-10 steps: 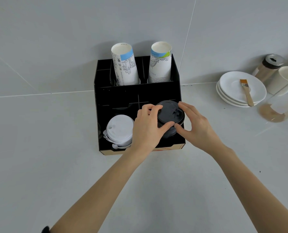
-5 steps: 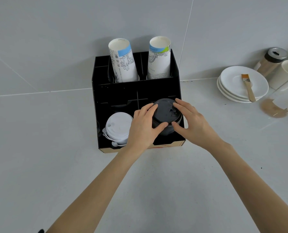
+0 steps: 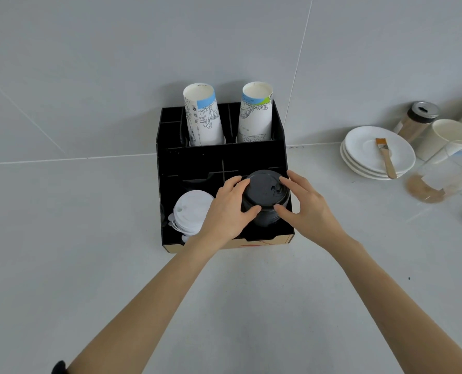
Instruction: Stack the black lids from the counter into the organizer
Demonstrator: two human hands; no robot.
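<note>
A stack of black lids [image 3: 265, 197] stands in the front right compartment of the black organizer [image 3: 278, 157] on the counter. My left hand [image 3: 227, 211] grips the stack from its left side, thumb at the front. My right hand [image 3: 309, 209] grips it from the right side, fingers over the far rim. The lower lids are partly hidden by my fingers and the compartment wall.
A stack of white lids [image 3: 192, 211] fills the front left compartment. Two stacks of paper cups [image 3: 204, 117] [image 3: 255, 114] stand upside down in the back row. To the right are white saucers [image 3: 359, 157] with a brush [image 3: 385, 156], a shaker jar [image 3: 418, 120], a white cup [image 3: 445, 139] and a clear pitcher [image 3: 445, 176].
Both hands stay on the black lid stack, which has sunk slightly into its compartment. The camera has shifted a little, so the organizer sits a bit differently in view.
</note>
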